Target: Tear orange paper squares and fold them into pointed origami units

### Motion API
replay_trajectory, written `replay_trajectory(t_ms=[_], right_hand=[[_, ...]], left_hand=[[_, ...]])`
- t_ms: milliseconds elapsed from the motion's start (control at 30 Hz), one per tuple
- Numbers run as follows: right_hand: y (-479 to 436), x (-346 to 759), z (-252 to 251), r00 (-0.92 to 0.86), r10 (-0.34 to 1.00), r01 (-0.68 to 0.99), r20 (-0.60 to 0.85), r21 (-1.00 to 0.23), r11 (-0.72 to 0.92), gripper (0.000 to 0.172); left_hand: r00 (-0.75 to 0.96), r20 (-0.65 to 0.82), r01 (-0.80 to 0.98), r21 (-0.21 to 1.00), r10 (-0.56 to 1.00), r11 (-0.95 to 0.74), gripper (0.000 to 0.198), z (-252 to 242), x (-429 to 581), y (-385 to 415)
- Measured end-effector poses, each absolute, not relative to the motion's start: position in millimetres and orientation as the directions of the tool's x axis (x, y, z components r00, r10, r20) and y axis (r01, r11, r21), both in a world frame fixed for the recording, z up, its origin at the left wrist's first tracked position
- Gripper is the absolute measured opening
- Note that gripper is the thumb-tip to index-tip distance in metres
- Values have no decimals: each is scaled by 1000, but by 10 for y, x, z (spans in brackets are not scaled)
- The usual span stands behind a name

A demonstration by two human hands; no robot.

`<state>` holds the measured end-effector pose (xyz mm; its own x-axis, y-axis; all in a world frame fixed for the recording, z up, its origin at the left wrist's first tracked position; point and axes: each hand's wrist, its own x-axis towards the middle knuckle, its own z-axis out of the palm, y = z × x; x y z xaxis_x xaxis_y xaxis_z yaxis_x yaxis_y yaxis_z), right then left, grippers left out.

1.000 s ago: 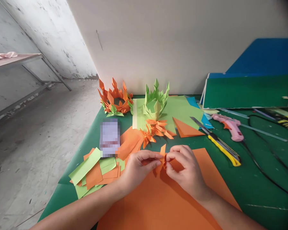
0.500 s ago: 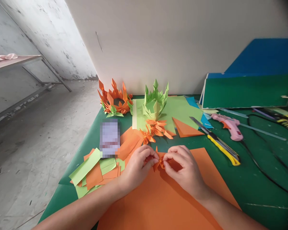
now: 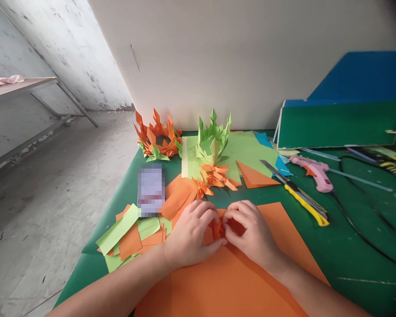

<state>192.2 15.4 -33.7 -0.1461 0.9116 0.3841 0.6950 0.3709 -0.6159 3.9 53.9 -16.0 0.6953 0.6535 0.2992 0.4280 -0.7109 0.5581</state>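
Above the large orange sheet [image 3: 227, 281], my right hand [image 3: 252, 233] pinches a small folded orange paper flower [image 3: 221, 228] between thumb and fingertips. My left hand [image 3: 194, 231] curls round the flower's other side, its thumb beneath and its fingers above, closed on it. Both hands hide most of the petals. Just beyond them lie several finished orange paper flowers [image 3: 214, 177], partly on a light green sheet [image 3: 251, 152]. A light green paper crown [image 3: 213, 141] stands on that sheet, and an orange paper crown [image 3: 157, 136] with green trim stands to its left.
Loose orange and green paper pieces [image 3: 130, 240] lie at the left by a blurred rectangular object [image 3: 151, 189]. An orange paper triangle [image 3: 255, 176], a yellow utility knife [image 3: 298, 200] and a pink glue gun [image 3: 317, 174] with its cord lie right. A green board [image 3: 339, 125] stands behind.
My left hand's thumb has moved down and right, under the flower, and its grip has shifted. The flower has turned and its petals show less. My right hand still pinches it.
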Motion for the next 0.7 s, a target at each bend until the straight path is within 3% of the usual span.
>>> replay_trajectory(t_ms=[267, 700], right_hand=[[151, 1911, -306, -184, 915, 700, 358, -606, 378, 16], [164, 1923, -311, -213, 916, 693, 340, -608, 387, 14]], left_hand=[[687, 275, 473, 535, 673, -701, 27, -147, 41, 532], [670, 225, 556, 479, 707, -679, 10, -156, 43, 587]])
